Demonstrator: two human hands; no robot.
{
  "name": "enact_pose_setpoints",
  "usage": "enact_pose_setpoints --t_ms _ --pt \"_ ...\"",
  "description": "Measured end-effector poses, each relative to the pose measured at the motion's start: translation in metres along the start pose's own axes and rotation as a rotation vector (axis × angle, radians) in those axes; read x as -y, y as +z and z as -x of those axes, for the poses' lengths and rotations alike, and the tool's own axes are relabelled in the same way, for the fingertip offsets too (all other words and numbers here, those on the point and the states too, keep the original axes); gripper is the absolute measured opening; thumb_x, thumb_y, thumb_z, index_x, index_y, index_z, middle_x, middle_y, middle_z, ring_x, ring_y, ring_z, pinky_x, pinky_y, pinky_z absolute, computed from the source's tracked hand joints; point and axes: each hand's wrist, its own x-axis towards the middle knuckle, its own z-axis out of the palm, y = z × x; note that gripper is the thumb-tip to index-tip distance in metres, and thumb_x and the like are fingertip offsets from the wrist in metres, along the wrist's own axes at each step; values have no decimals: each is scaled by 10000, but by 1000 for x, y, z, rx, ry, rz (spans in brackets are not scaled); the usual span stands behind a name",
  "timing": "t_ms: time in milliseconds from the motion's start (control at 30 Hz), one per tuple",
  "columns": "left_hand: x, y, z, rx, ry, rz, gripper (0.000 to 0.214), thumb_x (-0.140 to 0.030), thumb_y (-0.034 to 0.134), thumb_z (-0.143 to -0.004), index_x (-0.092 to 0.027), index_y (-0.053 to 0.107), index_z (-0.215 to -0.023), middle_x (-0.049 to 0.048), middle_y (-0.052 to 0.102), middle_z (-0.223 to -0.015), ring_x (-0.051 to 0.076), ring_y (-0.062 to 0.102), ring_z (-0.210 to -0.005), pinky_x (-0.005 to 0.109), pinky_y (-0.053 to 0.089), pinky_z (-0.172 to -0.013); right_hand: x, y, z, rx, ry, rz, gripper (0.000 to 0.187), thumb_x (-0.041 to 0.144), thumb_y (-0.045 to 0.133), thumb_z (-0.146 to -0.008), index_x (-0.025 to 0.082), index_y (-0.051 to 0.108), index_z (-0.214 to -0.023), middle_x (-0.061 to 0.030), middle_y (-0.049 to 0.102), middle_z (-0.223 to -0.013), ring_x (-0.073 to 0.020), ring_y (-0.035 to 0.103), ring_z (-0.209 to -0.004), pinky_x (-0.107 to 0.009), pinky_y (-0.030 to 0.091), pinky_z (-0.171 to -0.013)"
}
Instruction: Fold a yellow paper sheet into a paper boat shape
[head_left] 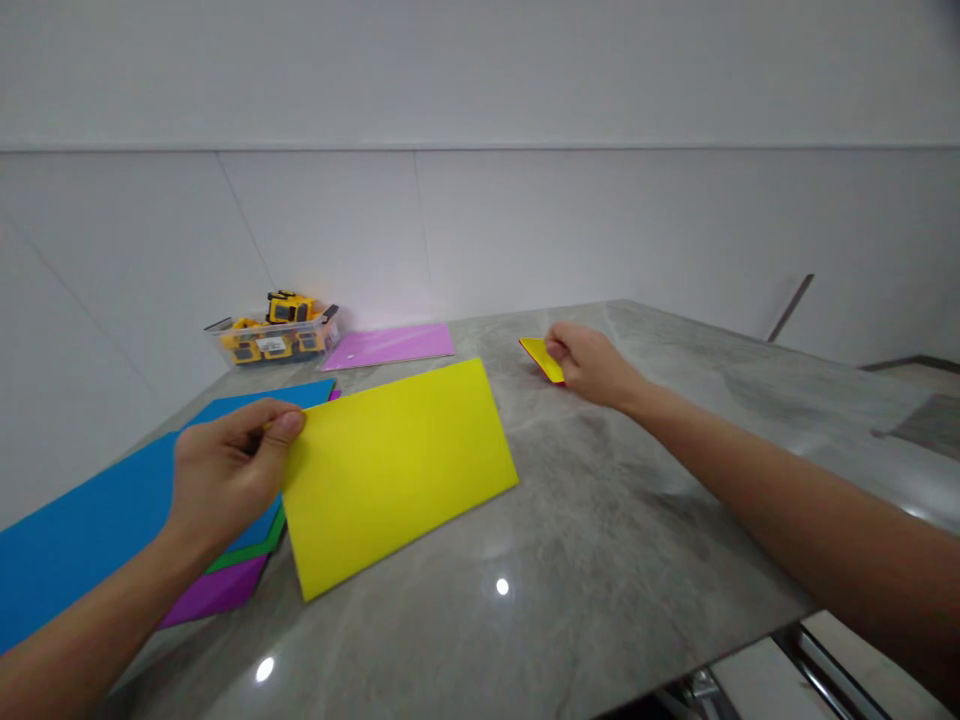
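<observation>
My left hand (232, 465) pinches the left edge of a yellow rectangular sheet (401, 475), held tilted above the grey marbled table. Farther off to the right, my right hand (589, 362) is closed on a small yellow piece with a red edge (541, 358); part of that piece is hidden behind the fingers. Beneath and behind my left wrist lies a stack of coloured sheets, with a blue sheet (97, 530) on top, a green sheet (247, 552) under it and a purple sheet (217, 592) at the bottom.
A clear plastic box (279, 345) of yellow toy vehicles (291, 307) stands at the back left by the white wall. Beside it a pink sheet (394, 345) lies flat on the grey table (600, 560). The table's front edge runs along the lower right, with metal fittings below.
</observation>
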Motion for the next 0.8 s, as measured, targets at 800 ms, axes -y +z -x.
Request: enact_pose_setpoints --t_ms 800 --pt "-65 27 26 334 301 162 134 -200 501 -862 -188 600 -772 20 611 -748 149 568 -712 254 444 -619 103 21 45 101 -393 -113 99 195 546 -871 153 604 -802 -29 639 -748 -150 563 -646 -276 309 -563"
